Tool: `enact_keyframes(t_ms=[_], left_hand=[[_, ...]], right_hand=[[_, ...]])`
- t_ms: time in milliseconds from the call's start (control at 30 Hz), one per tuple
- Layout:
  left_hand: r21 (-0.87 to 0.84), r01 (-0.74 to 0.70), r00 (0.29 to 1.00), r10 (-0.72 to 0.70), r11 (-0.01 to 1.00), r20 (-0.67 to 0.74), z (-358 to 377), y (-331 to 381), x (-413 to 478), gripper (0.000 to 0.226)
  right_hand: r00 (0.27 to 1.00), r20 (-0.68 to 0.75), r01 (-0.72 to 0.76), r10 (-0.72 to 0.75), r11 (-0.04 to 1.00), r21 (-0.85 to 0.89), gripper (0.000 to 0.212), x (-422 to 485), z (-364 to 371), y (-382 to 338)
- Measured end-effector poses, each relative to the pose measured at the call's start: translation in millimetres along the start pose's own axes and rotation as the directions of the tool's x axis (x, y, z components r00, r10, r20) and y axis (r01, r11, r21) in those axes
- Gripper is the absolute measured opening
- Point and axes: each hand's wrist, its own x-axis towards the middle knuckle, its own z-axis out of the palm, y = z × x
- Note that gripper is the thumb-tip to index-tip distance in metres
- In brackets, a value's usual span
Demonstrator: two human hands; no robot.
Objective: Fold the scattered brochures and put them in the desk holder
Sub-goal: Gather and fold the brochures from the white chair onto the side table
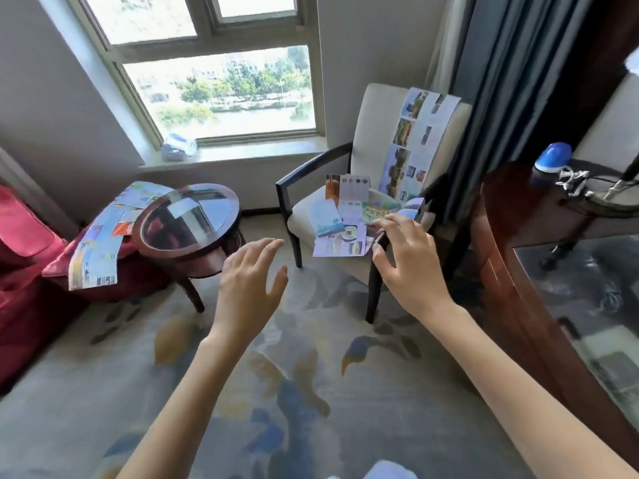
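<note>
Brochures point(349, 219) lie in a messy pile on the chair point(377, 108) seat. The right hand point(408, 261) is nearest, fingers spread at the pile's near edge, holding nothing. The left hand point(249, 281) is spread too, farther left. One long brochure point(415, 140) hangs down the chair back, top to bottom.

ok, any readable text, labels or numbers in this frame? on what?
None legible.
Chair-back brochure: print too blurred.
Seat brochures: print too blurred.
Brochure by the round table: print too small and blurred.
Windowsill packet: no readable label.
</note>
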Motion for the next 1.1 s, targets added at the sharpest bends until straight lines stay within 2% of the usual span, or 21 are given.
enact_keyframes(t_ms=[167, 333, 467, 667, 800, 900, 1100], left_hand=[[-0.031, 0.0, 0.993, 0.004, 1.0, 0.117, 85, -19, 96, 0.038], [0.008, 0.013, 0.987, -0.014, 1.0, 0.162, 177, -47, 215, 0.037], [0.024, 0.082, 0.967, -0.085, 0.996, 0.239, 249, -62, 310, 0.036], [0.047, 0.162, 0.932, -0.169, 0.986, 0.321, 354, -91, 398, 0.038], [0.077, 0.277, 0.87, -0.284, 0.958, 0.404, 431, -123, 415, 0.041], [0.09, 0.35, 0.818, -0.351, 0.933, 0.457, 492, -154, 419, 0.042], [0.153, 0.572, 0.61, -0.543, 0.805, 0.577, 594, -212, 404, 0.044]], right_hand=[[0.995, 0.063, -0.072, 0.074, 0.997, -0.02, 0.035, 94, 50, 57], [0.99, 0.108, -0.09, 0.093, 0.996, -0.027, 0.035, 223, 103, 128], [0.981, 0.154, -0.119, 0.116, 0.993, 0.009, 0.035, 330, 142, 178], [0.93, 0.336, -0.156, 0.15, 0.988, -0.009, 0.036, 427, 224, 243], [0.86, 0.484, -0.16, 0.159, 0.986, -0.04, 0.038, 460, 296, 274], [0.794, 0.569, -0.225, 0.214, 0.973, -0.051, 0.038, 472, 355, 296], [0.647, 0.688, -0.359, 0.329, 0.927, -0.106, 0.038, 464, 462, 328]])
